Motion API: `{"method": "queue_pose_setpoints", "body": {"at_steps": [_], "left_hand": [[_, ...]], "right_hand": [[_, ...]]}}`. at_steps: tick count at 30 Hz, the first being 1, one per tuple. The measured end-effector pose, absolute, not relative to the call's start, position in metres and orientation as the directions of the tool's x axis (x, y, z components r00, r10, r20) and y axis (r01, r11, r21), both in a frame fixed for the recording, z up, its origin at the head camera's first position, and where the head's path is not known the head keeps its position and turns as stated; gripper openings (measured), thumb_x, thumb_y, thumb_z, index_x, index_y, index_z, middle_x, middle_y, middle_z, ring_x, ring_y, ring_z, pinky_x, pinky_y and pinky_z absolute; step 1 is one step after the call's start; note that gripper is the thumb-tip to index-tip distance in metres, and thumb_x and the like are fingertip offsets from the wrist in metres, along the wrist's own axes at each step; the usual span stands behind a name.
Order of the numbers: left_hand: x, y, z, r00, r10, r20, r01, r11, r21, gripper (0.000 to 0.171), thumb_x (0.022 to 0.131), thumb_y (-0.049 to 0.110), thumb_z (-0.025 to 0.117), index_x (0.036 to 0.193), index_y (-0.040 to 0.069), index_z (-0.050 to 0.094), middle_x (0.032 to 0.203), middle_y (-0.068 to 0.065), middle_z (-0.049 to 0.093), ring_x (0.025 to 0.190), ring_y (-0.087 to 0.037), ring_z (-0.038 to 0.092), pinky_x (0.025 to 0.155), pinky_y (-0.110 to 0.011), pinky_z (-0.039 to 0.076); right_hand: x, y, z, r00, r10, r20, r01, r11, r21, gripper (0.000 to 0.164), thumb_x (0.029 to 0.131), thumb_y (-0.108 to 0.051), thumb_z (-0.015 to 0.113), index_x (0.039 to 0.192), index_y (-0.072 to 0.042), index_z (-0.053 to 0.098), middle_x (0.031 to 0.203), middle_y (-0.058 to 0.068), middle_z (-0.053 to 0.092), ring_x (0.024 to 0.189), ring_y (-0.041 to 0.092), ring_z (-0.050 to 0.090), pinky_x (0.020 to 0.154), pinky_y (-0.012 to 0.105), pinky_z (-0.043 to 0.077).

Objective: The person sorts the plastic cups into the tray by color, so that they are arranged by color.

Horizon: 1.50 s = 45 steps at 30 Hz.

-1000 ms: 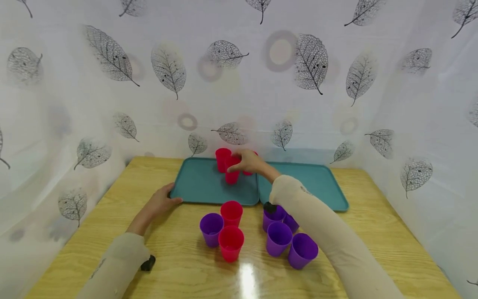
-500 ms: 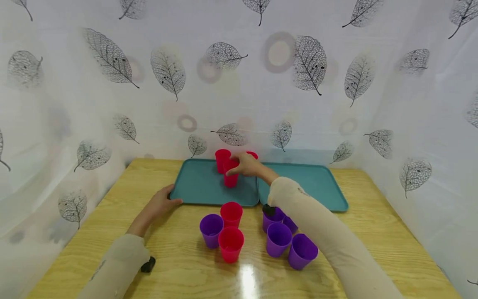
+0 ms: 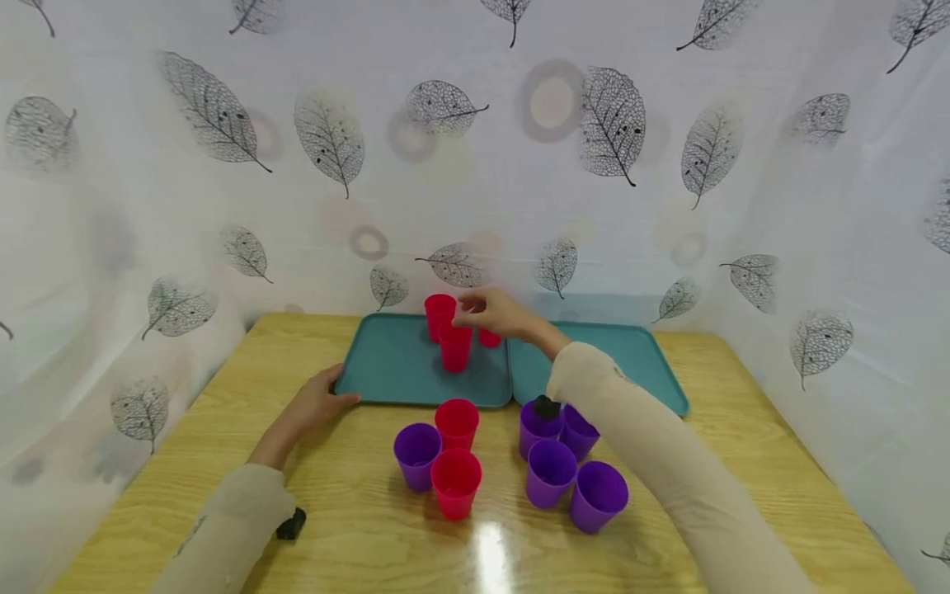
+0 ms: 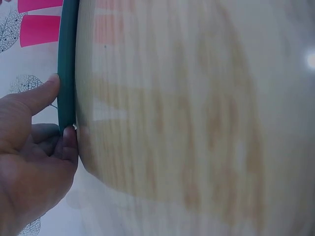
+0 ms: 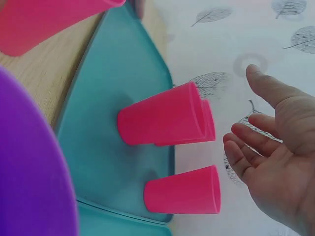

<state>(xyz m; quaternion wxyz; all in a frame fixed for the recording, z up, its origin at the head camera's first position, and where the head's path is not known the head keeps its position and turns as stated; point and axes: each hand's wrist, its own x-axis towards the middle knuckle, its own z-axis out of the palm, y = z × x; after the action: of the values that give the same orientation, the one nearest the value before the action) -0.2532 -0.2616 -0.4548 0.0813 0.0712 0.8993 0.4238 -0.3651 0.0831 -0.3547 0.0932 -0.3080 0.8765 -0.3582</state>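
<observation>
My left hand (image 3: 317, 404) pinches the near left corner of the left teal tray (image 3: 393, 375). In the left wrist view its thumb (image 4: 45, 93) lies on one side of the rim and the curled fingers on the other. Three red cups stand upright on that tray: a back cup (image 3: 439, 312), a front cup (image 3: 455, 351) and a right one (image 3: 489, 338) partly behind my right hand (image 3: 499, 313). The right hand hovers just above the front cup's rim with its fingers spread. The right wrist view shows a gap between the palm and the front cup (image 5: 162, 115).
Before the trays, two red cups (image 3: 456, 487) stand beside a purple cup (image 3: 416, 458). Several purple cups (image 3: 551, 474) cluster under my right forearm. A second teal tray (image 3: 631, 363) adjoins on the right. A leaf-patterned curtain (image 3: 475, 181) surrounds the wooden table (image 3: 356, 511).
My right hand lowered the front red cup onto the tray, let it go and rose slightly to the right. The left hand stays at the tray corner.
</observation>
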Motion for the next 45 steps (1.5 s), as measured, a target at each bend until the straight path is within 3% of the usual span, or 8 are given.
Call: {"method": "queue_pose_setpoints", "body": {"at_steps": [9, 16, 21, 28, 33, 37, 41, 45], "left_hand": [[-0.252, -0.262, -0.452, -0.977, 0.192, -0.089, 0.056, 0.64, 0.766, 0.08, 0.104, 0.018, 0.064, 0.154, -0.021, 0.015, 0.159, -0.042, 0.016, 0.148, -0.057, 0.015, 0.122, -0.064, 0.017], [-0.253, -0.261, -0.455, -0.978, 0.19, -0.081, 0.063, 0.648, 0.759, 0.078, 0.104, 0.018, 0.063, 0.154, -0.02, 0.016, 0.16, -0.042, 0.016, 0.148, -0.056, 0.016, 0.122, -0.064, 0.017], [-0.254, -0.26, -0.454, -0.978, 0.187, -0.092, 0.052, 0.647, 0.761, 0.077, 0.105, 0.017, 0.062, 0.155, -0.019, 0.015, 0.161, -0.041, 0.015, 0.149, -0.056, 0.014, 0.122, -0.063, 0.016], [-0.253, -0.257, -0.453, -0.976, 0.18, -0.119, 0.026, 0.645, 0.764, 0.078, 0.105, 0.016, 0.062, 0.155, -0.019, 0.014, 0.161, -0.041, 0.013, 0.149, -0.056, 0.012, 0.122, -0.063, 0.015], [-0.252, -0.258, -0.453, -0.978, 0.176, -0.116, 0.027, 0.649, 0.761, 0.078, 0.105, 0.016, 0.062, 0.155, -0.02, 0.014, 0.16, -0.041, 0.014, 0.149, -0.056, 0.013, 0.122, -0.064, 0.016], [-0.251, -0.258, -0.453, -0.977, 0.183, -0.113, 0.033, 0.645, 0.763, 0.078, 0.105, 0.015, 0.062, 0.154, -0.02, 0.015, 0.159, -0.042, 0.015, 0.148, -0.057, 0.014, 0.122, -0.064, 0.016], [-0.252, -0.257, -0.452, -0.977, 0.184, -0.108, 0.038, 0.647, 0.762, 0.078, 0.104, 0.016, 0.063, 0.155, -0.02, 0.015, 0.159, -0.042, 0.015, 0.148, -0.057, 0.015, 0.122, -0.064, 0.017], [-0.253, -0.256, -0.452, -0.977, 0.185, -0.103, 0.042, 0.648, 0.76, 0.079, 0.104, 0.016, 0.063, 0.154, -0.02, 0.015, 0.159, -0.042, 0.016, 0.148, -0.057, 0.015, 0.122, -0.064, 0.017]], "right_hand": [[-0.336, 0.104, -0.335, -0.76, -0.642, 0.1, -0.463, 0.427, -0.776, 0.052, 0.1, -0.027, 0.071, 0.146, -0.007, 0.058, 0.137, 0.011, 0.065, 0.125, 0.024, 0.06, 0.104, 0.043, 0.051], [-0.295, 0.118, -0.334, -0.702, -0.708, 0.082, -0.469, 0.372, -0.801, 0.049, 0.101, -0.023, 0.07, 0.145, -0.006, 0.058, 0.14, 0.016, 0.063, 0.128, 0.026, 0.059, 0.106, 0.043, 0.051], [-0.263, 0.129, -0.338, -0.673, -0.735, 0.076, -0.476, 0.352, -0.806, 0.047, 0.1, -0.021, 0.07, 0.143, -0.007, 0.06, 0.133, 0.006, 0.067, 0.123, 0.026, 0.063, 0.1, 0.045, 0.054], [-0.209, 0.137, -0.34, -0.712, -0.681, 0.171, -0.487, 0.304, -0.818, 0.046, 0.098, -0.021, 0.073, 0.14, -0.005, 0.062, 0.129, 0.007, 0.069, 0.111, 0.025, 0.067, 0.091, 0.04, 0.058], [-0.184, 0.137, -0.351, -0.726, -0.666, 0.172, -0.446, 0.266, -0.855, 0.047, 0.098, -0.017, 0.072, 0.14, 0.001, 0.06, 0.128, 0.015, 0.068, 0.109, 0.026, 0.067, 0.088, 0.035, 0.059], [-0.175, 0.135, -0.359, -0.722, -0.677, 0.141, -0.425, 0.273, -0.863, 0.046, 0.098, -0.014, 0.072, 0.139, 0.003, 0.06, 0.128, 0.02, 0.067, 0.107, 0.028, 0.068, 0.086, 0.036, 0.059], [-0.167, 0.131, -0.365, -0.727, -0.677, 0.113, -0.419, 0.307, -0.855, 0.047, 0.096, -0.017, 0.075, 0.137, 0.001, 0.062, 0.128, 0.017, 0.067, 0.109, 0.025, 0.067, 0.09, 0.039, 0.059], [-0.159, 0.127, -0.369, -0.733, -0.672, 0.106, -0.419, 0.323, -0.849, 0.049, 0.095, -0.02, 0.077, 0.137, 0.001, 0.062, 0.128, 0.016, 0.067, 0.11, 0.022, 0.067, 0.094, 0.047, 0.058]]}}
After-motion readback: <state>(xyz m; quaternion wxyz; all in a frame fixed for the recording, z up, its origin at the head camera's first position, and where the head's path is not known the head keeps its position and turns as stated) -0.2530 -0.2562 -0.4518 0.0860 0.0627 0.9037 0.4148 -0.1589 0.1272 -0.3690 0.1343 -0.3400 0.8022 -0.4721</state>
